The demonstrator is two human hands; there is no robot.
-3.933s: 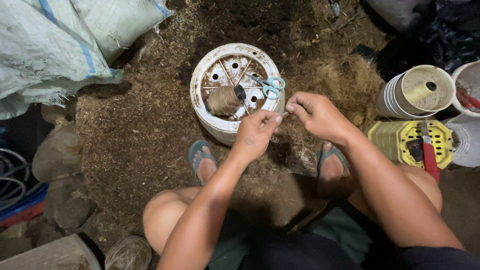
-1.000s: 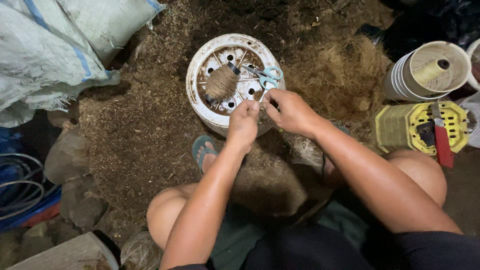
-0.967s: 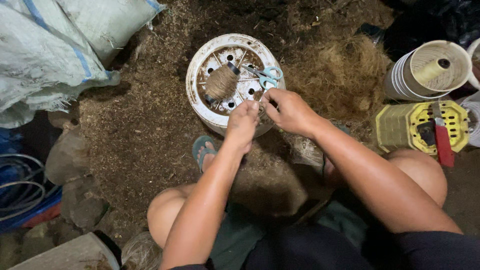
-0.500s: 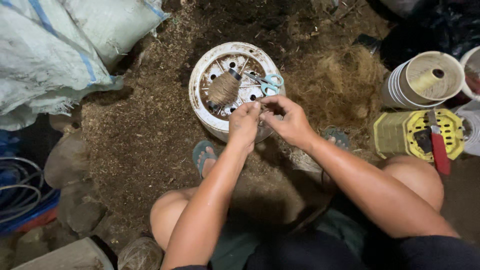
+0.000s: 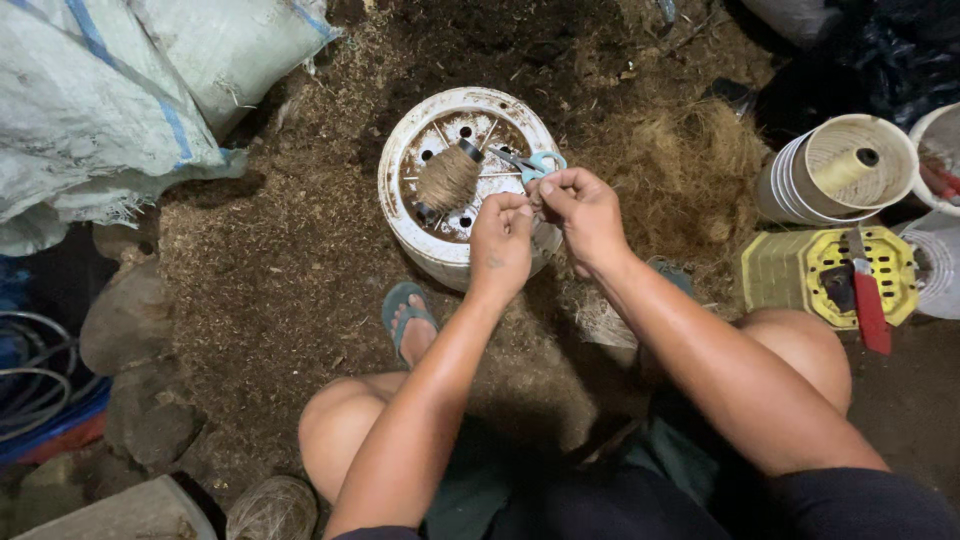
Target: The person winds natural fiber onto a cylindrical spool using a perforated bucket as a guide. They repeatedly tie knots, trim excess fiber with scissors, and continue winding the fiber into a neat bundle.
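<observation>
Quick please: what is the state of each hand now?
Left hand: fingers pinched shut; what they hold cannot be told.
Right hand: fingers pinched shut, beside the scissors.

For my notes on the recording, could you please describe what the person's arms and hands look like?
Both forearms are bare, no sleeves showing. The left hand and right hand wear no gloves; no rings or watch are visible. A small dark mark sits on the back of the left hand.

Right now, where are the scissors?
In the head view, the scissors lie on the upturned white bucket, at its right edge, right of the twine spool and just above the right hand.
</observation>
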